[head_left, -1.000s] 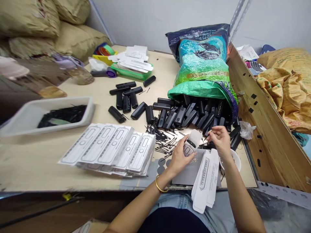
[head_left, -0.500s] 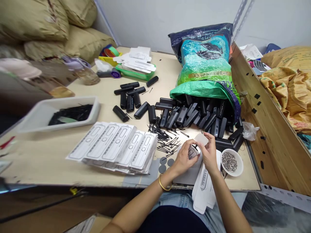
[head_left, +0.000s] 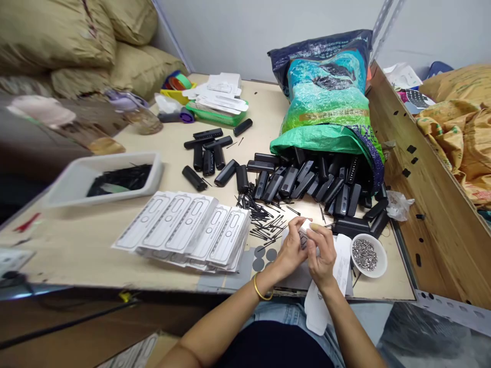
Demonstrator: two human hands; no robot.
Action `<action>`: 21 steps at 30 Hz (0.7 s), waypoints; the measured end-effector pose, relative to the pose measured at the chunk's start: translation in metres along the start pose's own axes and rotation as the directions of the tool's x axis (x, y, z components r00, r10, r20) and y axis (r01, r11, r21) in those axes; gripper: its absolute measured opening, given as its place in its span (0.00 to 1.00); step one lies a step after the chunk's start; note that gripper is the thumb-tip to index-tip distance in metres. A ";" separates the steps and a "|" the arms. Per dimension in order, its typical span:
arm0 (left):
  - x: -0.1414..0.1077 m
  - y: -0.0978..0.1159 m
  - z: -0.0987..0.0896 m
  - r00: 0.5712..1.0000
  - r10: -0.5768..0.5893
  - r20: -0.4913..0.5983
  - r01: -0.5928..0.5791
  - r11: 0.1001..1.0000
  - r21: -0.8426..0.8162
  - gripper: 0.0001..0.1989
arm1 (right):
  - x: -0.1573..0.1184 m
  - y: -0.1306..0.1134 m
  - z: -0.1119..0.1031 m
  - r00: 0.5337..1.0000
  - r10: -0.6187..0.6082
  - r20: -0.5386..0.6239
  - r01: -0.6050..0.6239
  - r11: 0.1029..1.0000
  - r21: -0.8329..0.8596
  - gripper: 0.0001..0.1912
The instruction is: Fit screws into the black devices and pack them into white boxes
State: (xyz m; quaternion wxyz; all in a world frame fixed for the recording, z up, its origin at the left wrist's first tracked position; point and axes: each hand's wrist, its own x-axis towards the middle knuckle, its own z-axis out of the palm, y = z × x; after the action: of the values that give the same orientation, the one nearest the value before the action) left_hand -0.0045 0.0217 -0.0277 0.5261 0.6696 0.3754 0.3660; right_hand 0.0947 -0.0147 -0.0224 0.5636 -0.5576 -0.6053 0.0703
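A small white carton (head_left: 306,226) with printed sides stands end-up between my two hands. My left hand (head_left: 289,251) wraps around its side. On its top end, which looks folded down, press the fingers of my right hand (head_left: 322,249). What the carton contains is hidden. Flat white carton blanks (head_left: 317,309) lie under my right forearm, hanging over the table edge onto my lap. To the left is a pile of printed white cartons (head_left: 195,220). Thin black sticks (head_left: 268,225) are scattered just beyond my left hand.
Black plastic cases (head_left: 287,181) spill from a green and blue bag (head_left: 326,102). A white bowl (head_left: 383,255) of small metal parts stands at right, near a wooden side board (head_left: 433,189). At left sits a white tray (head_left: 69,186); at back, a green tray (head_left: 218,118) holding cartons.
The carton's raised top flap has been folded down. My right hand has shifted slightly left and down, its fingers now over the carton's end. The camera view has moved slightly.
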 end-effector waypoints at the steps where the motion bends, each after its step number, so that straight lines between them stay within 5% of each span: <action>1: 0.000 0.000 0.000 1.000 0.008 -0.004 -0.008 1.000 0.007 0.27 | -0.002 0.000 0.001 0.999 -0.036 0.004 0.036 0.999 -0.011 0.13; 6: 0.004 0.026 -0.025 0.995 -0.094 -0.023 0.097 0.946 0.309 0.27 | -0.003 0.007 -0.016 0.989 0.070 0.130 -0.068 0.997 -0.023 0.15; 11: 0.004 0.055 -0.117 0.933 -0.076 -0.352 0.321 0.621 0.715 0.27 | -0.009 0.032 -0.090 0.963 0.257 0.077 -0.222 0.924 -0.312 0.09; 14: 0.005 0.046 -0.153 0.901 0.101 -0.422 0.320 0.500 0.804 0.33 | -0.019 0.052 -0.131 0.936 0.339 0.099 -0.255 0.844 -0.471 0.10; 17: 0.020 0.027 -0.137 0.914 0.185 -0.360 0.203 0.560 0.803 0.29 | -0.033 0.073 -0.148 0.863 0.473 0.178 -0.253 0.709 -0.659 0.10; 21: 0.073 0.006 -0.066 0.992 0.105 -0.075 -0.021 0.701 0.713 0.21 | -0.049 0.095 -0.143 0.775 0.575 0.262 -0.205 0.620 -0.758 0.09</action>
State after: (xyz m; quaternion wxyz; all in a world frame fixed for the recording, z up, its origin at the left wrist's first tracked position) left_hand -0.0297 0.1138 -0.0033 0.1932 0.8118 0.4926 0.2470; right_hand 0.2473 -0.0941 -0.0687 0.1132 -0.8116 -0.5642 0.1006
